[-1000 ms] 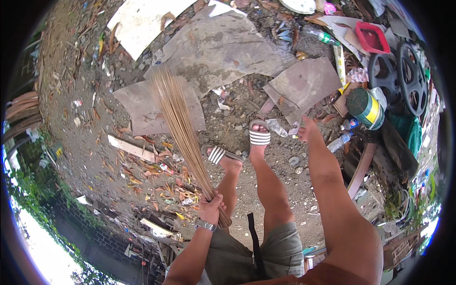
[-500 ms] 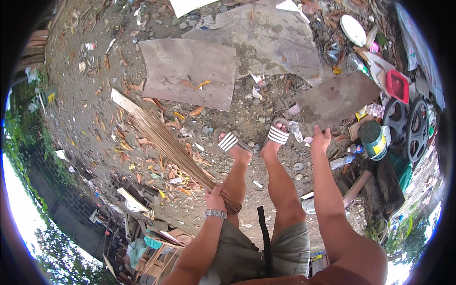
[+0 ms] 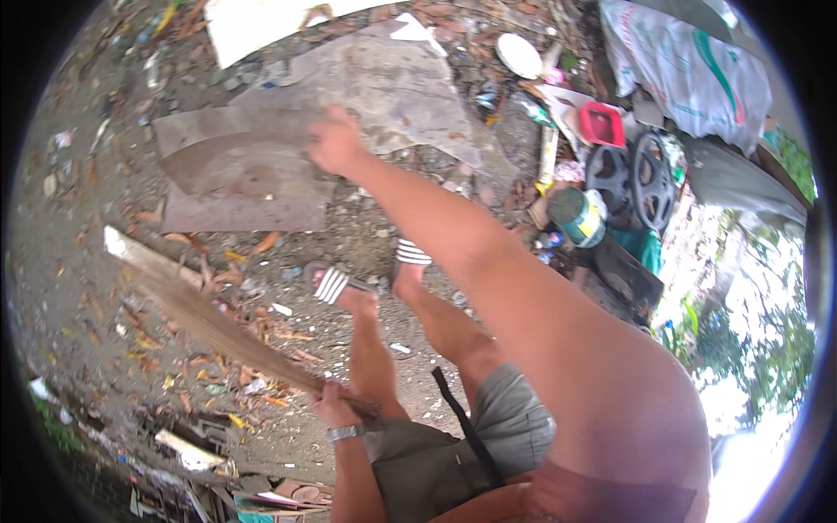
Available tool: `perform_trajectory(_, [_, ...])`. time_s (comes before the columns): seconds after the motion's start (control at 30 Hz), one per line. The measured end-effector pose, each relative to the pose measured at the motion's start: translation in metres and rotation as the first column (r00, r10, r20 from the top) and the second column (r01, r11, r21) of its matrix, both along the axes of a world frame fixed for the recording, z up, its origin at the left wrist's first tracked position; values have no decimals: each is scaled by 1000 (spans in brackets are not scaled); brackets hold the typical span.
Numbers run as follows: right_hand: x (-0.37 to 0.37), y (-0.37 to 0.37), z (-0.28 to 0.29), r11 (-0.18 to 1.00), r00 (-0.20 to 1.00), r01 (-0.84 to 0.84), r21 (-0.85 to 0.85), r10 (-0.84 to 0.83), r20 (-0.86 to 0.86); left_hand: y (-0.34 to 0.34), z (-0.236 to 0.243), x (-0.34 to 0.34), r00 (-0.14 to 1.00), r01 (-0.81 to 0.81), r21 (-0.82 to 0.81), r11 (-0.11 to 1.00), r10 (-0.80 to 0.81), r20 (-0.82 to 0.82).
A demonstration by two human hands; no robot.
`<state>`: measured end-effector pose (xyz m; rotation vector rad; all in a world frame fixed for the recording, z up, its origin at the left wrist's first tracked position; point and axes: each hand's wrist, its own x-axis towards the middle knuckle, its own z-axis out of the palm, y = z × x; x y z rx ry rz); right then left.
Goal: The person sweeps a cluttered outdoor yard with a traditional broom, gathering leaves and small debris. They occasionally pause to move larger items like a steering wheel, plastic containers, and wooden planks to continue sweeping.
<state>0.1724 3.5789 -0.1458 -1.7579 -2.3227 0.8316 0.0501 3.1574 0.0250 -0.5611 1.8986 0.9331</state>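
Observation:
My left hand (image 3: pixel 332 404), a watch on its wrist, is wrapped round the near end of a stick broom (image 3: pixel 218 327), a long bundle of thin brown sticks slanting to the far left. A pale flat strip (image 3: pixel 131 250) shows by the broom's far end; whether it is part of it I cannot tell. My right hand (image 3: pixel 336 144), smeared by motion, reaches across and grips the right end of a thin brown sheet (image 3: pixel 231 170). That sheet is blurred and lies over or just above another flat brown sheet (image 3: pixel 248 218) on the ground.
Beyond lie a larger worn grey sheet (image 3: pixel 366 87) and a white board (image 3: pixel 261 30). At the right are a red tray (image 3: pixel 601 124), black wheel-like discs (image 3: pixel 652 181), a green tub (image 3: pixel 575 216) and a white sack (image 3: pixel 680 74). Dry leaves and litter cover the dirt around my slippered feet.
My right hand has carried the brown sheet from the right side across to the left, over the other sheet. The view has swung to the right; my left hand keeps the broom.

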Motion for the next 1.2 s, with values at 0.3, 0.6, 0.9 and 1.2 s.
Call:
perform_trajectory(0.3, [-31, 27, -25, 897, 984, 153, -414, -98, 149, -40, 0, -60, 992, -113, -140, 984, 119, 35])
perform_trajectory(0.6, [106, -75, 61, 817, 888, 438, -375, -459, 37, 0, 41, -68, 999, 52, -108, 993, -53, -11])
perform_trajectory(0.9, [460, -208, 257, 195, 92, 835, -514, -971, -219, 76, 71, -18, 913, 403, 31, 915, -400, -76])
perform_trajectory(1.2, [761, -361, 428, -254, -347, 921, -296, -879, -327, 132, 63, 152, 793, 605, -14, 796, -604, -78])
